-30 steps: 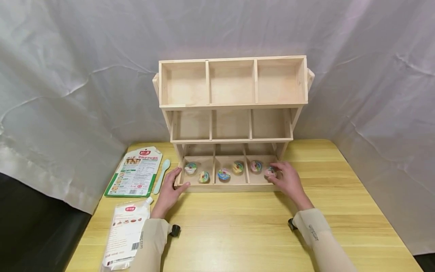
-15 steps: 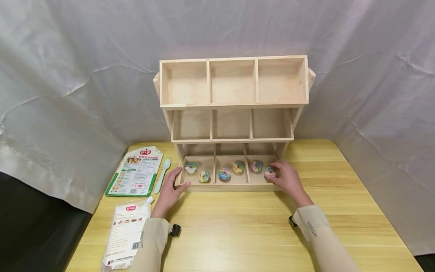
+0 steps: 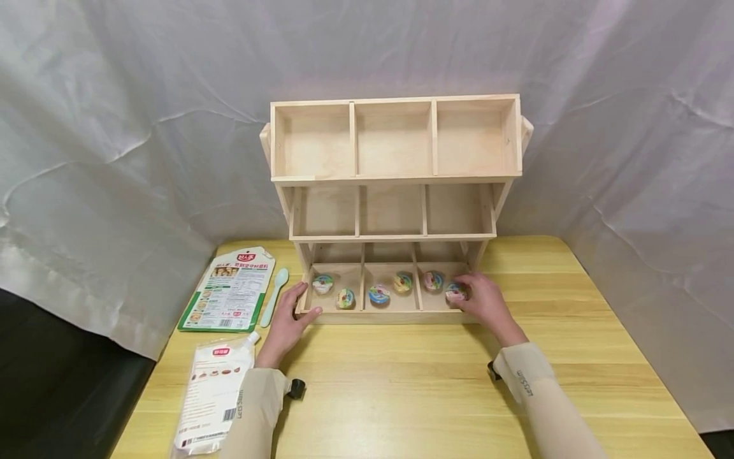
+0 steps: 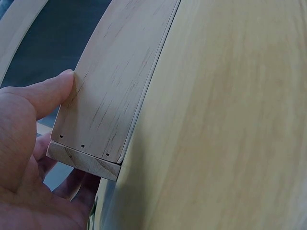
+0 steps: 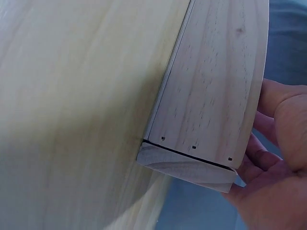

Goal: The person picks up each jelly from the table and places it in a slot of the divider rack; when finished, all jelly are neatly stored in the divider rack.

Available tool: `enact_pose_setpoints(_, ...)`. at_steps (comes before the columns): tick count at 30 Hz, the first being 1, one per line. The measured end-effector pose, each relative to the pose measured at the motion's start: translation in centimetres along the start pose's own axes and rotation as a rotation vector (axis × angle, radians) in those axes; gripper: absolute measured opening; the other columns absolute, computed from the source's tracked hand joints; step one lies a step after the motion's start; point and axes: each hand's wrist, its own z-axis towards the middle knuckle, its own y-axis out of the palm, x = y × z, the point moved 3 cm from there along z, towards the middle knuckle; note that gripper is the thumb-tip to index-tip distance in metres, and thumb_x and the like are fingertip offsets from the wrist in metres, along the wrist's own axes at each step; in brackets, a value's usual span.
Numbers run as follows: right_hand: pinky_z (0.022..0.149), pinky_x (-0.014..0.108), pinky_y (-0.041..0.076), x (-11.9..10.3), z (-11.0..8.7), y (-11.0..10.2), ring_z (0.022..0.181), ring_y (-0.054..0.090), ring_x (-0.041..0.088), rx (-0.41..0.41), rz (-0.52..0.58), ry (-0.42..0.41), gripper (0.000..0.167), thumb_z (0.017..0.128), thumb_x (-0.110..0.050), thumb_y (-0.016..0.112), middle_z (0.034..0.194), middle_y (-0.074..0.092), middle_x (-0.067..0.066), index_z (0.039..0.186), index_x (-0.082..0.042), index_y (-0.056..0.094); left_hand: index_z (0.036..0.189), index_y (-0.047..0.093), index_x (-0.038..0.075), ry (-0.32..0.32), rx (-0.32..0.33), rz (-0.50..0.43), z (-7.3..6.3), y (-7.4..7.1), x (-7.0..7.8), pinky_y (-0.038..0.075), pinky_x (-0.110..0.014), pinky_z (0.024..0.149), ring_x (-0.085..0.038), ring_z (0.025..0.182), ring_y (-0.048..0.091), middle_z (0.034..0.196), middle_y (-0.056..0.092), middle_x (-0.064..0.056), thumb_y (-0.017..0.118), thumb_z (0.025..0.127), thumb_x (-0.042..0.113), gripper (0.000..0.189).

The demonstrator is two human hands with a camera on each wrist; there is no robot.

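Observation:
In the head view, a three-tier wooden rack (image 3: pixel 395 180) stands at the back of the table. Its bottom tray (image 3: pixel 378 317) holds several small jelly cups with coloured lids, two per compartment. My left hand (image 3: pixel 287 325) grips the tray's front left corner, thumb on the front board's top edge and fingers around the end, as the left wrist view shows. At the right compartment, my right hand (image 3: pixel 486 307) pinches a pink-lidded jelly cup (image 3: pixel 455 292) between thumb and fingers. Another pink-lidded cup (image 3: pixel 432 280) sits just left of it. The front board (image 5: pixel 206 96) hides the pinched cup in the right wrist view.
Left of the rack lie a green-edged food packet (image 3: pixel 229 290), a pale green spoon (image 3: pixel 274 298) and a white spouted pouch (image 3: pixel 213 398), close to the left forearm. A grey curtain (image 3: pixel 390 51) hangs behind the wooden table (image 3: pixel 401 395).
My right forearm has shifted very slightly up and left. Both hands stay where they were, the left at the tray corner and the right on the jelly cup.

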Motion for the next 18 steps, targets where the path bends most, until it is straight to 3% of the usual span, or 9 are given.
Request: enact_pose_setpoints(18, 0.095, 0.062, 0.053, -0.29, 0.26, -0.13, 0.107, 0.065, 0.048, -0.022, -0.019, -0.006, 0.048, 0.077, -0.011, 0.090, 0.118, 0.070, 0.029, 0.118, 0.006, 0.072, 0.160, 0.037, 0.008, -0.005, -0.006, -0.012, 0.01, 0.09, -0.19, 0.026, -0.052, 0.128, -0.038, 0.155, 0.028, 0.167, 0.029, -0.016, 0.075, 0.097, 0.026, 0.076)
